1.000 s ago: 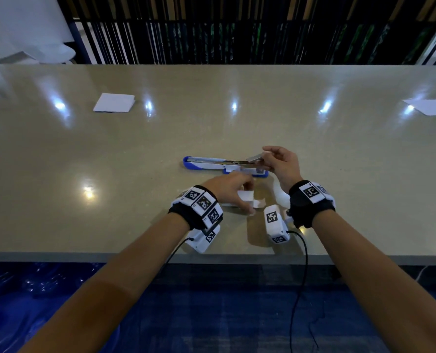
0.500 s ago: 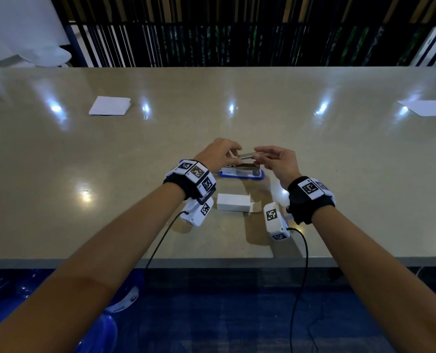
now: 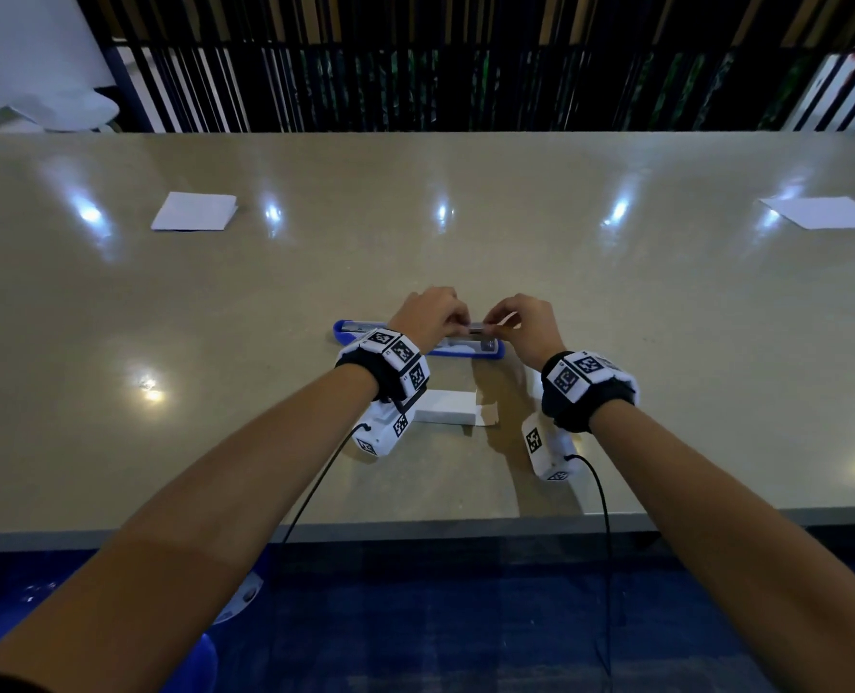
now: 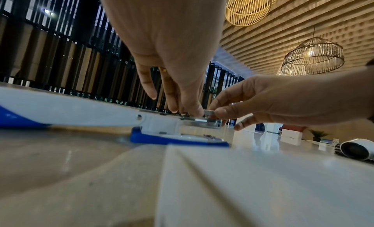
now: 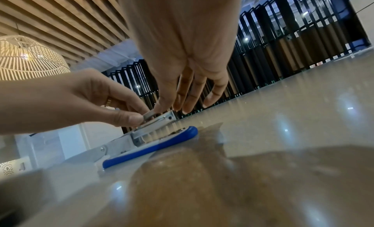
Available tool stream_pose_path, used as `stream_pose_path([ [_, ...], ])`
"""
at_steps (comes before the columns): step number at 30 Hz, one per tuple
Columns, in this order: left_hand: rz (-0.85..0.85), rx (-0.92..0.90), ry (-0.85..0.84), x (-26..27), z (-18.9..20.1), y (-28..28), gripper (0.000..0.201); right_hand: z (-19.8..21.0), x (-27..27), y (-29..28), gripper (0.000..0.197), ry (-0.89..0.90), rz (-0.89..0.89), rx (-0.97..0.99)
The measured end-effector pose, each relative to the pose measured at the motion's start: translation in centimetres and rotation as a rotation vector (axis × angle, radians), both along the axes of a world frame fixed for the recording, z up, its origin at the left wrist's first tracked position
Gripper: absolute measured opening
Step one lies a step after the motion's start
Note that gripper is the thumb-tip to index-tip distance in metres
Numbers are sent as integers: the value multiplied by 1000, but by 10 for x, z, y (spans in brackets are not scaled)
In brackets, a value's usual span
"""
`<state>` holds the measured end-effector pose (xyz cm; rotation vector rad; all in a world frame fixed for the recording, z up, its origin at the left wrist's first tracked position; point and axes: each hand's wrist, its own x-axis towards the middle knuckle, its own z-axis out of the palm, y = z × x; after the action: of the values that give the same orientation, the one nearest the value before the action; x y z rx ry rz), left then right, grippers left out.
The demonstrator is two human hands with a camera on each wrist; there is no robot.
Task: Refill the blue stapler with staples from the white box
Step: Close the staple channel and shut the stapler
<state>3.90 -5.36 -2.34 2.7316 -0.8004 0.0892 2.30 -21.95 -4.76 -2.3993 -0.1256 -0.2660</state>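
The blue stapler (image 3: 491, 351) lies swung open on the beige table, its white and blue lid (image 3: 353, 328) flat to the left. Above its metal magazine (image 5: 153, 124) a short strip of staples (image 3: 476, 328) is held level. My left hand (image 3: 458, 326) pinches the strip's left end, and my right hand (image 3: 492, 325) pinches its right end. In the left wrist view the strip (image 4: 209, 112) sits just over the magazine (image 4: 202, 121); whether it touches I cannot tell. The white box (image 3: 445, 406) lies nearer me between my wrists, its end flap open to the right.
A folded white paper (image 3: 194, 211) lies far left and a white sheet (image 3: 825, 212) far right. The table's front edge (image 3: 415, 530) is close behind my wrists. A dark slatted railing (image 3: 415, 67) runs along the table's far side.
My left hand left the white box and moved forward to the stapler, joining my right hand on the staple strip. The strip came down over the magazine.
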Motion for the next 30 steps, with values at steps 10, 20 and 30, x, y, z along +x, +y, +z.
stream_pose_path([
  [10, 13, -87, -13, 0, -9, 0, 17, -1, 1, 0, 13, 49, -2, 10],
  [20, 35, -151, -5, -2, -12, 0, 20, -5, 0, -1, 14, 73, -28, 37],
  [30, 25, -165, -51, -4, -17, 4, 15, -5, -2, 0, 19, 56, -33, 12],
])
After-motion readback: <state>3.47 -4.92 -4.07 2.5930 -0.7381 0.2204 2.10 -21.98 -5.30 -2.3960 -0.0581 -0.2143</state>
